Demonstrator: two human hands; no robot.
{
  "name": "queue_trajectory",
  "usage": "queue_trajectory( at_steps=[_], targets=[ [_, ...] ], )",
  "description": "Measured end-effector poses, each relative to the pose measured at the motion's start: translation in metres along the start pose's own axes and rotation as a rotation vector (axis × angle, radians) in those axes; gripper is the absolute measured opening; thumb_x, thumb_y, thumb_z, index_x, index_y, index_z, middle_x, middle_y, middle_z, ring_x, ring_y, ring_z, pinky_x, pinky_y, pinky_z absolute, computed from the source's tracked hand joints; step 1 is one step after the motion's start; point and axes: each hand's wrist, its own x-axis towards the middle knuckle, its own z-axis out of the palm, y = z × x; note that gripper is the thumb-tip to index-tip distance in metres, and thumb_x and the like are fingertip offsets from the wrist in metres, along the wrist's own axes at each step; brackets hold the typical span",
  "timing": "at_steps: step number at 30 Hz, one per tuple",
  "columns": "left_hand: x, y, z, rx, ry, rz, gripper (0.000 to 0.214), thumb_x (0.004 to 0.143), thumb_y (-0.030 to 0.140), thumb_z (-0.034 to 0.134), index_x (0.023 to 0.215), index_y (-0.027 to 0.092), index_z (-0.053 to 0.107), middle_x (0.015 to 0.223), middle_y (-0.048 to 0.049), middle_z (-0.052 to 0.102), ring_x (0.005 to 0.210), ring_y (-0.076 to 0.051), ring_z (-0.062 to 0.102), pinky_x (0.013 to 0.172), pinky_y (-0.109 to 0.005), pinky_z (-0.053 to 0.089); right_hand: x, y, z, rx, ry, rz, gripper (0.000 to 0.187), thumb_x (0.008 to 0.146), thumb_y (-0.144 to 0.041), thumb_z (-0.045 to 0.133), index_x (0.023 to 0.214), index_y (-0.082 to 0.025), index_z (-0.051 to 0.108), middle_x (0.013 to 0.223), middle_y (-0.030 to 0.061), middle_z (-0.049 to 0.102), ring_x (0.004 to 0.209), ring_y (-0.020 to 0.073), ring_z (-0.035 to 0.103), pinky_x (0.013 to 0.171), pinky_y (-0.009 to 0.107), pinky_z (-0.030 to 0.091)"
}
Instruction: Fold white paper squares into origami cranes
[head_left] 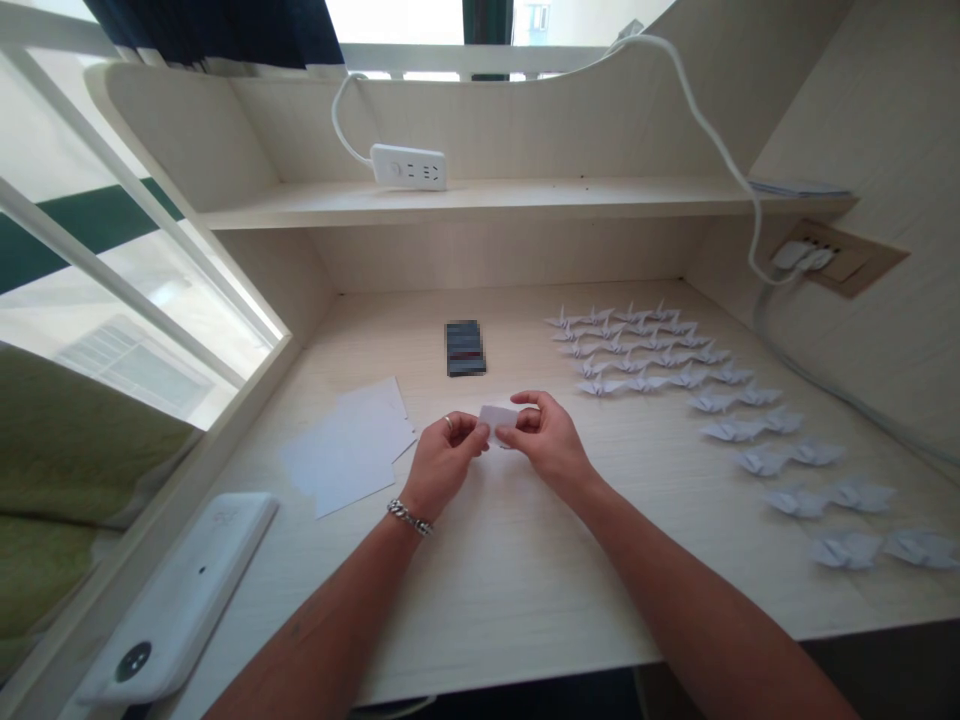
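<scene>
A small folded piece of white paper (495, 418) is held up over the middle of the desk. My left hand (447, 452), with a ring and a chain bracelet, pinches its left edge between thumb and fingers. On the other side my right hand (551, 435) grips the paper's right edge, thumb in front and index finger raised above it. Loose white sheets (352, 445) lie overlapping to the left of my hands. Many folded paper cranes (645, 350) stand in rows on the right part of the desk.
Beyond my hands lies a dark phone (465, 348) with a blurred screen. A long white device (184, 595) rests along the left edge. On the shelf (517, 197) sits a power strip (409, 167). A white cable (712, 130) hangs down to the wall socket (840, 258) at right.
</scene>
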Motion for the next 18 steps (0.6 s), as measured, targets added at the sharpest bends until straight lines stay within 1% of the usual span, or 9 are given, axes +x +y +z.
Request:
queue_trajectory(
  at_steps=[2,4,6,9,12,18],
  targets=[
    [0.000,0.000,-0.001,0.056,0.003,0.030,0.022,0.075,0.035,0.067,0.076,0.013,0.064,0.068,-0.0027,0.064,0.063,-0.013,0.059,0.064,-0.026,0.047,-0.001,-0.001,-0.001,-0.063,-0.102,0.026,0.040,0.064,-0.027,0.076,0.097,-0.018,0.056,0.068,-0.0022,0.064,0.063,0.0142,0.061,0.062,0.028,0.051],
    [-0.001,0.000,-0.002,0.140,-0.008,0.063,0.022,0.076,0.036,0.065,0.077,0.013,0.065,0.069,-0.0036,0.065,0.063,-0.014,0.059,0.063,-0.026,0.047,-0.002,-0.002,-0.001,-0.128,-0.165,0.027,0.028,0.068,-0.033,0.073,0.087,-0.017,0.061,0.072,0.0008,0.066,0.064,0.0146,0.061,0.060,0.027,0.049],
    [-0.002,0.001,-0.003,0.209,-0.023,0.081,0.022,0.077,0.036,0.064,0.077,0.014,0.066,0.069,-0.0042,0.066,0.064,-0.015,0.060,0.062,-0.026,0.047,-0.002,-0.003,-0.002,-0.192,-0.164,0.008,0.024,0.072,-0.039,0.070,0.078,-0.016,0.063,0.071,0.0017,0.065,0.064,0.0147,0.059,0.058,0.027,0.047],
    [-0.004,0.004,-0.004,0.287,-0.040,0.088,0.021,0.077,0.036,0.064,0.075,0.015,0.066,0.067,-0.0040,0.067,0.061,-0.015,0.060,0.060,-0.026,0.046,-0.003,-0.004,-0.003,-0.255,-0.135,-0.032,0.024,0.073,-0.040,0.069,0.070,-0.016,0.064,0.065,0.0006,0.063,0.060,0.0135,0.056,0.058,0.026,0.044],
    [-0.005,0.008,-0.005,0.340,-0.037,0.092,0.022,0.076,0.036,0.063,0.071,0.015,0.066,0.063,-0.0030,0.067,0.058,-0.015,0.058,0.057,-0.025,0.044,-0.003,-0.006,-0.005,-0.242,-0.148,-0.030,0.024,0.073,-0.039,0.070,0.070,-0.016,0.067,0.065,0.0011,0.064,0.060,0.0132,0.055,0.059,0.026,0.042],
    [-0.004,0.013,-0.010,0.299,-0.039,0.050,0.019,0.074,0.033,0.065,0.067,0.016,0.067,0.059,-0.0017,0.065,0.055,-0.014,0.057,0.055,-0.024,0.043,-0.002,-0.012,-0.007,-0.121,-0.256,0.088,0.032,0.072,-0.045,0.069,0.077,-0.014,0.072,0.071,0.0033,0.067,0.068,0.0151,0.059,0.068,0.030,0.048]
  ],
)
